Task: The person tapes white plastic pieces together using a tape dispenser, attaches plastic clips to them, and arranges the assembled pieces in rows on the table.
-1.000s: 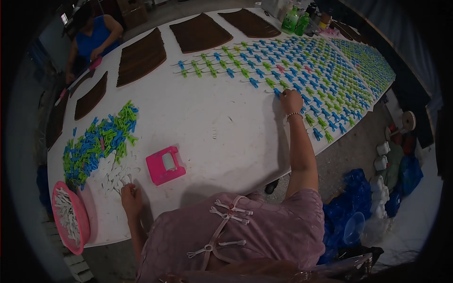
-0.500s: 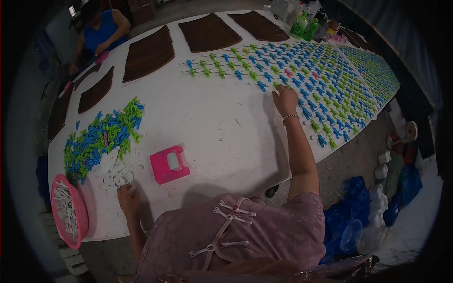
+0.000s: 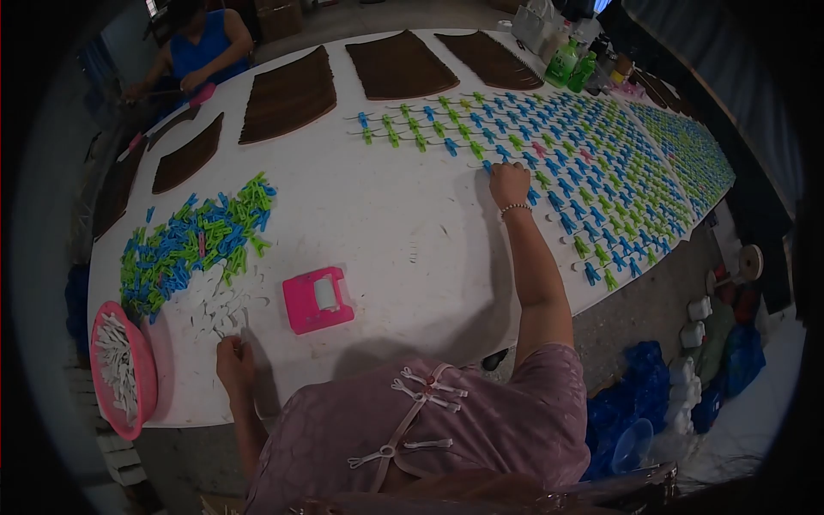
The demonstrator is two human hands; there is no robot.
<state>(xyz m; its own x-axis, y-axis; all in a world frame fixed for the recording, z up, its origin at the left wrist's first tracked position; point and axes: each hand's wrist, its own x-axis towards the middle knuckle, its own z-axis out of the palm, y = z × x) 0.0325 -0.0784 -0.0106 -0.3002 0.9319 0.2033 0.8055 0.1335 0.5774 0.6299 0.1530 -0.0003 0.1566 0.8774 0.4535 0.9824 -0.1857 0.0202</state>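
My right hand [image 3: 511, 183] is closed, reaching to the near edge of a wide array of blue and green clothespins [image 3: 566, 184] laid out in rows. Its fingertips meet a blue clothespin [image 3: 487, 166]; what lies inside the fingers is hidden. My left hand [image 3: 235, 365], fingers drawn together, rests beside a scatter of small white pieces [image 3: 225, 311]; whatever it pinches is too small to name. Behind those pieces lies a heap of loose blue and green clothespins [image 3: 193, 245]. A pink dispenser [image 3: 300, 311] with a whitish roll sits between my hands.
At the table's left corner stands a pink basket [image 3: 148, 382] of white pieces. Dark brown panels [image 3: 287, 94] line the far side, with green bottles [image 3: 562, 64] at the back right. Another person [image 3: 210, 47] in blue works far left. Blue bags [image 3: 631, 386] lie below, right.
The whole view has shifted slightly. My right hand has moved a little left along the edge of the clothespin rows. My left hand stays by the white pieces, its fingers closer together.
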